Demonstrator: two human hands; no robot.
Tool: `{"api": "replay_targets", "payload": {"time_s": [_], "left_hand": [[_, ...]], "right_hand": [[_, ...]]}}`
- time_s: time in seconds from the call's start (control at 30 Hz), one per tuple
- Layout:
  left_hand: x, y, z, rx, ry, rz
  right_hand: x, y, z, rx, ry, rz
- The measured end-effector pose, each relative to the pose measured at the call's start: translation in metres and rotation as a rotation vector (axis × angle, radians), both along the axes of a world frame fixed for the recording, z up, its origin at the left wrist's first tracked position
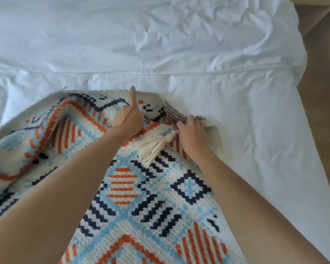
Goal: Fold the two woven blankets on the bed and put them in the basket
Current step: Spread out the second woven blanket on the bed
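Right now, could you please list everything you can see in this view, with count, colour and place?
Woven blanket: one, cream with light blue, orange and navy geometric pattern, spread over the near half of the bed, a corner turned back at the right.
Tassel: one, cream, at the turned-back corner, lying on the blanket.
Bed sheet: one, white, wrinkled, covering the bed.
Floor: tan strip, right edge.
Left hand: one, on the blanket, index finger pointing away, other fingers curled.
Right hand: one, grip closed on the blanket's corner.
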State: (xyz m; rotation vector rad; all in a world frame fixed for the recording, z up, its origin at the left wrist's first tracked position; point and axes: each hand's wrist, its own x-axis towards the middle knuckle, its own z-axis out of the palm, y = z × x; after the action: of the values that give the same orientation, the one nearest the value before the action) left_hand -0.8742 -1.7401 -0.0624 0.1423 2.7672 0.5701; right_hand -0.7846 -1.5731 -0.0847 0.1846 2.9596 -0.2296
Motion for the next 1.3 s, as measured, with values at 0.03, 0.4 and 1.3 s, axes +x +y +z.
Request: {"api": "replay_targets", "payload": {"time_s": [0.03, 0.4, 1.3], "left_hand": [[-0.006, 0.003, -0.002, -0.004, 0.001, -0.004], [-0.037, 0.05, -0.003, 0.268, -0.024, -0.103], [-0.028, 0.059, -0.073, -0.24, -0.118, -0.368]], "right_hand": [[-0.002, 0.008, -0.001, -0.016, 0.052, -0.015], [-0.062, 0.117, 0.035, -0.489, 0.232, -0.658], [-0.037, 0.128, -0.007, -0.044, -0.048, -0.243]]}}
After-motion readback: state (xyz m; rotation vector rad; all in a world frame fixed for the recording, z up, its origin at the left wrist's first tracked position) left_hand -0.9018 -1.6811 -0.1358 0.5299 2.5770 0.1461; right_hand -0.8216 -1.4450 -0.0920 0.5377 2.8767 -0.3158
